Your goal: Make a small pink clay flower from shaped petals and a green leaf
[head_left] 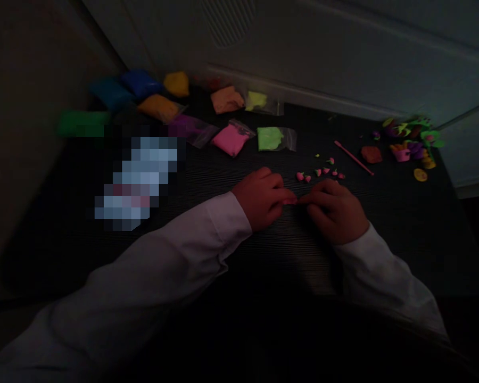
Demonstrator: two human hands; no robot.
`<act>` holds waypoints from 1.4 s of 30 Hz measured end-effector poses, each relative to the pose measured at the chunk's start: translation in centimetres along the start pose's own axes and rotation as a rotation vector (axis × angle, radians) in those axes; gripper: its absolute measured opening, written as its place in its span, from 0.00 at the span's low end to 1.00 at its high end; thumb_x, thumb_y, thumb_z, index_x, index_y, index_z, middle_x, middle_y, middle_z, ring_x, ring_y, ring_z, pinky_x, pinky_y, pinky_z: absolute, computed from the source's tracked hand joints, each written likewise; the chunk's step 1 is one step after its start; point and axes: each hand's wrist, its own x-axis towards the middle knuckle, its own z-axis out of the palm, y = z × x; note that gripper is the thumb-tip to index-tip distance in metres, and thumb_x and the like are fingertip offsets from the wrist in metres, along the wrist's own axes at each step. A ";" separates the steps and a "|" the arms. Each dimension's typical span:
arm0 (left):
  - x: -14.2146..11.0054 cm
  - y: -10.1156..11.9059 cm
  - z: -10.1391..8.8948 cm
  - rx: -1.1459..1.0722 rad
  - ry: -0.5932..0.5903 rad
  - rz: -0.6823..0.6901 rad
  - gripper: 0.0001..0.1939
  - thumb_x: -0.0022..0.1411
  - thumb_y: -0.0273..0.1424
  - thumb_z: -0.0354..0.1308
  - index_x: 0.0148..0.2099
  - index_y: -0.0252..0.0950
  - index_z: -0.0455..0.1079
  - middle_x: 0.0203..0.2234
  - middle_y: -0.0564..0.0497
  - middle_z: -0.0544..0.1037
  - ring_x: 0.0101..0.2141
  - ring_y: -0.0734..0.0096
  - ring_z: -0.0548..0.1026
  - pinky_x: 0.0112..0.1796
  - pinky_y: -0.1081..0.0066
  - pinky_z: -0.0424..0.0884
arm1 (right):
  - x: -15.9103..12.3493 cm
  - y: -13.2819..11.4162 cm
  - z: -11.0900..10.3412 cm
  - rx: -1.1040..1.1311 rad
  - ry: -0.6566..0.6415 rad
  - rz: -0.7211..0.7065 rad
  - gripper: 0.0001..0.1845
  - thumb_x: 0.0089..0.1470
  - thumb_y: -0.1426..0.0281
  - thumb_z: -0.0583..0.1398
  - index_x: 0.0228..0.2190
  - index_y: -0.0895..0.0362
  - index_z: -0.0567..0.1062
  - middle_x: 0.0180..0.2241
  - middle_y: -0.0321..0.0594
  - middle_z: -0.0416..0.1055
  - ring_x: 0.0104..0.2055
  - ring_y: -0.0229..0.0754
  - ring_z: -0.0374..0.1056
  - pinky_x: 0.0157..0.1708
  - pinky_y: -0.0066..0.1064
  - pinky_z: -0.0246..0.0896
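Over the dark table [271, 250], my left hand [262, 199] pinches a small piece of pink clay [289, 201] in its fingertips. My right hand [334, 211] comes in from the other side, fingers bent and closed, its tips at the right end of that piece. Whether the right fingers also grip the clay cannot be made out in the dim light. Just beyond my hands lie several tiny pink-and-green clay pieces [326, 171]. A thin pink modelling tool [354, 157] rests behind my right hand, beside a reddish-brown lump of clay [371, 154].
Bags of coloured clay line the back, among them a pink bag [232, 139], a light green bag [270, 139] and a blue bag [141, 83]. Finished-looking colourful clay figures [413, 141] cluster at the far right. A bright, pixelated object [138, 181] lies left.
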 end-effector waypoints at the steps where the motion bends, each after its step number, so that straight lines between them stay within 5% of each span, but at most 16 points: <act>1: 0.0 -0.1 0.0 -0.015 0.015 0.000 0.15 0.54 0.29 0.46 0.43 0.38 0.68 0.32 0.47 0.69 0.33 0.69 0.63 0.36 0.66 0.59 | 0.0 0.0 0.0 0.003 0.007 -0.008 0.12 0.47 0.72 0.52 0.31 0.55 0.75 0.30 0.40 0.64 0.33 0.40 0.61 0.33 0.35 0.55; 12: 0.2 -1.0 -0.1 -0.030 0.123 -0.068 0.11 0.52 0.26 0.48 0.33 0.34 0.71 0.28 0.48 0.70 0.31 0.70 0.65 0.36 0.67 0.60 | -0.1 -0.1 0.2 -0.019 -0.015 -0.047 0.13 0.47 0.71 0.52 0.34 0.53 0.74 0.30 0.40 0.63 0.34 0.41 0.60 0.34 0.36 0.51; 42: 0.3 -1.4 -0.3 -0.021 0.195 -0.147 0.10 0.51 0.27 0.48 0.32 0.33 0.71 0.27 0.49 0.71 0.30 0.71 0.65 0.35 0.67 0.61 | -0.2 -1.6 1.2 -0.158 -0.021 -0.143 0.20 0.48 0.67 0.51 0.45 0.49 0.67 0.32 0.41 0.63 0.33 0.41 0.56 0.31 0.34 0.43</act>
